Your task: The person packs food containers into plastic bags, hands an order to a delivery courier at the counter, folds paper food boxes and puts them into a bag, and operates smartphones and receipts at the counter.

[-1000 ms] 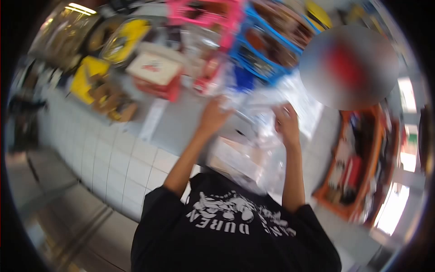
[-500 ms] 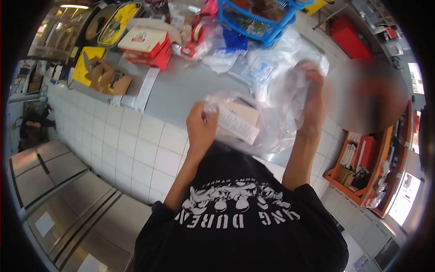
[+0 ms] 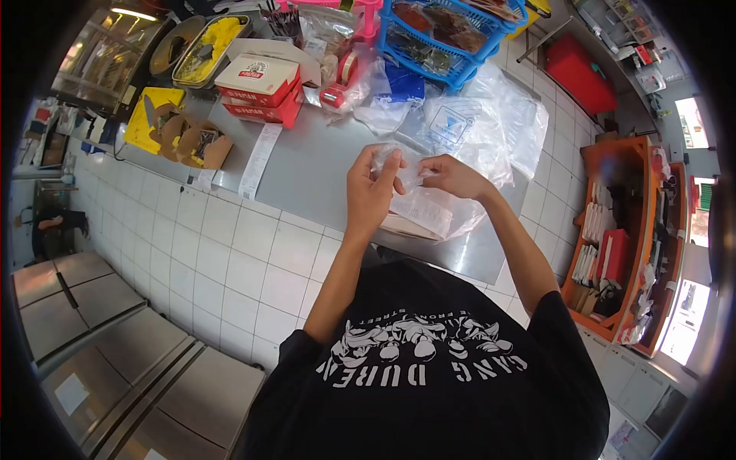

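Observation:
A clear plastic bag (image 3: 469, 218) stands at the metal table's near edge, with a flat cardboard box (image 3: 406, 228) and a printed paper slip (image 3: 426, 211) inside it. My left hand (image 3: 371, 188) is closed round the gathered top of the bag, thumb uppermost. Close beside it, my right hand (image 3: 454, 176) pinches another part of the bag's top between thumb and fingers. Much of the box is hidden under the slip and the crumpled plastic.
Flat plastic bags (image 3: 483, 123) lie beyond my hands. Farther back are a blue basket rack (image 3: 429, 54), a tape dispenser (image 3: 337, 88) and stacked red-and-white boxes (image 3: 261, 80). A long receipt (image 3: 261, 161) and open cardboard containers (image 3: 192, 142) lie leftward. An orange shelf (image 3: 613, 245) stands right.
My right hand has come down and left from the bag's raised side to beside my left hand. The bag's top is now bunched together. My left hand has shifted slightly up and right.

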A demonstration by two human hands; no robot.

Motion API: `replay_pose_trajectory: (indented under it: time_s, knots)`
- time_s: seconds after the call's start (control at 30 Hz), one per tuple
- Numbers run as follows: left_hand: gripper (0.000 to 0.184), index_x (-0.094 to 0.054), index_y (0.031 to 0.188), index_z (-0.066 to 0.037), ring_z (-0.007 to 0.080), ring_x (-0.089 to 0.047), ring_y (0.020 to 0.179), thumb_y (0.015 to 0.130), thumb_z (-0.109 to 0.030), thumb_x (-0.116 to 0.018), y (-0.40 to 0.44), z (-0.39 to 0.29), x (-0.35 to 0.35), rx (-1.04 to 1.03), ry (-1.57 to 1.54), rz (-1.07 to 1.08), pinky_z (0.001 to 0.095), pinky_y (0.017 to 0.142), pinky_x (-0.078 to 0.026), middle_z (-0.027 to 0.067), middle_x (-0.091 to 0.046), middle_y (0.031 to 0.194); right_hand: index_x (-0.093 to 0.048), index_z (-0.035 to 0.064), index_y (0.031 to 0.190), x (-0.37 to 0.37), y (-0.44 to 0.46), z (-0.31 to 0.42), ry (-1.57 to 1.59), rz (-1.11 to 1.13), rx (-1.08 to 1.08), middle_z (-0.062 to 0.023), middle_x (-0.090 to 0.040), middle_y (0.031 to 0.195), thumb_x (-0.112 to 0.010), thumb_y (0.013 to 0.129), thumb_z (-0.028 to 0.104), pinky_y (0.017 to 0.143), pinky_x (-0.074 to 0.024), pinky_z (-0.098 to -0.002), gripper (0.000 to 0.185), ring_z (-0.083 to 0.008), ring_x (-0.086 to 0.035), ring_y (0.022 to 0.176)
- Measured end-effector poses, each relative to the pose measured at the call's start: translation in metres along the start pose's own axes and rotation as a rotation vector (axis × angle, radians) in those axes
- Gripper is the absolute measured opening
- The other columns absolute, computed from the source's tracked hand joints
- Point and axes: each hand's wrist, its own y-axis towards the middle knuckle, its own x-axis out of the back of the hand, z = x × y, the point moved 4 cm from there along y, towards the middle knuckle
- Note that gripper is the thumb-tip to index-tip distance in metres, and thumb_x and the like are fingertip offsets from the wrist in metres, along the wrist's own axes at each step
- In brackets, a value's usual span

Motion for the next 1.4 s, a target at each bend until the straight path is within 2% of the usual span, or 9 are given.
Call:
replay_pose_trajectory:
  time_s: [0.07,0.23,0.5,0.63,0.87,1.07,1.2,1.33,1.4]
  knots:
    - [0.023,-0.060,0.107,-0.004,0.0051,-0.053,0.053,0.098,-0.026,-0.062,-0.002,-0.001,0.005,0.049,0.011,0.029,0.0195,0.049,-0.035,0.0016,-0.063,0.082,-0.068,0.0014,0.101,0.001,0.002,-0.007,0.080,0.054,-0.091,-0.0078,-0.070,0.092,-0.068,0.088,0.026,0.083,-0.0472,-0.0336,0.027,-0.0159,-0.060,0.088]
    - [0.030,-0.053,0.122,-0.003,0.0086,-0.058,0.059,0.100,-0.023,-0.056,0.010,0.004,0.017,0.193,-0.318,0.135,0.0218,0.052,-0.043,0.0069,-0.065,0.090,-0.048,0.0042,0.142,-0.010,-0.010,0.010,-0.088,0.198,-0.318,-0.0196,-0.047,0.145,-0.045,0.093,0.066,0.114,-0.0299,-0.0347,0.079,-0.0295,-0.043,0.135]
    - [0.040,-0.045,0.136,-0.002,0.0108,-0.061,0.069,0.101,-0.018,-0.054,0.000,-0.005,0.023,0.330,-0.200,0.422,0.0240,0.066,-0.049,0.0069,-0.066,0.092,-0.067,0.0068,0.114,-0.018,0.034,-0.049,-0.522,0.080,-0.246,-0.0149,-0.062,0.120,-0.050,0.096,0.026,0.096,-0.0465,-0.0405,0.031,-0.0316,-0.059,0.111]
    - [0.040,-0.044,0.137,-0.002,0.0105,-0.061,0.075,0.101,-0.018,-0.053,-0.011,0.006,0.024,0.357,-0.113,0.488,0.0249,0.072,-0.050,0.0062,-0.065,0.090,-0.067,0.0057,0.110,-0.012,0.031,-0.063,-0.265,0.049,-0.938,-0.0146,-0.065,0.118,-0.045,0.095,0.019,0.095,-0.0485,-0.0386,0.030,-0.0286,-0.061,0.109]
    - [0.039,-0.045,0.137,-0.002,0.0099,-0.056,0.075,0.102,-0.019,-0.050,0.002,0.006,0.041,0.285,-0.330,0.272,0.0239,0.073,-0.046,0.0064,-0.064,0.090,-0.069,0.0010,0.110,0.006,-0.027,0.028,-0.264,-0.139,-0.156,-0.0192,-0.068,0.114,-0.051,0.094,0.019,0.093,-0.0483,-0.0365,0.030,-0.0312,-0.064,0.105]
    - [0.040,-0.047,0.136,0.000,0.0092,-0.052,0.071,0.101,-0.019,-0.053,0.003,-0.013,0.019,0.343,-0.319,0.397,0.0232,0.069,-0.044,0.0066,-0.064,0.090,-0.068,0.0065,0.110,-0.022,0.038,-0.099,0.290,0.086,-0.507,-0.0100,-0.068,0.101,-0.049,0.094,0.023,0.083,-0.0519,-0.0346,0.030,-0.0227,-0.064,0.095]
    - [0.040,-0.048,0.134,0.000,0.0085,-0.053,0.072,0.099,-0.016,-0.057,-0.012,-0.007,0.006,0.342,-0.224,0.346,0.0233,0.070,-0.045,0.0067,-0.065,0.092,-0.065,0.0062,0.114,0.000,0.021,-0.052,-0.152,0.068,-0.719,-0.0114,-0.068,0.108,-0.043,0.096,0.028,0.082,-0.0533,-0.0383,0.036,-0.0251,-0.065,0.102]
    - [0.034,-0.054,0.128,0.001,0.0083,-0.054,0.073,0.098,-0.014,-0.057,-0.024,-0.006,0.004,0.203,-0.023,0.143,0.0227,0.071,-0.045,0.0065,-0.067,0.091,-0.067,0.0055,0.111,0.016,-0.014,-0.016,-0.424,-0.132,-0.077,-0.0173,-0.066,0.115,-0.041,0.095,0.022,0.089,-0.0508,-0.0442,0.034,-0.0344,-0.063,0.107]
    - [0.029,-0.057,0.122,0.002,0.0089,-0.056,0.071,0.098,-0.013,-0.057,-0.028,-0.011,0.003,0.160,0.078,0.056,0.0227,0.068,-0.046,0.0063,-0.067,0.087,-0.067,0.0024,0.108,-0.009,-0.021,-0.040,-0.529,-0.014,-0.179,-0.0177,-0.067,0.115,-0.046,0.094,0.020,0.090,-0.0503,-0.0429,0.031,-0.0338,-0.063,0.107]
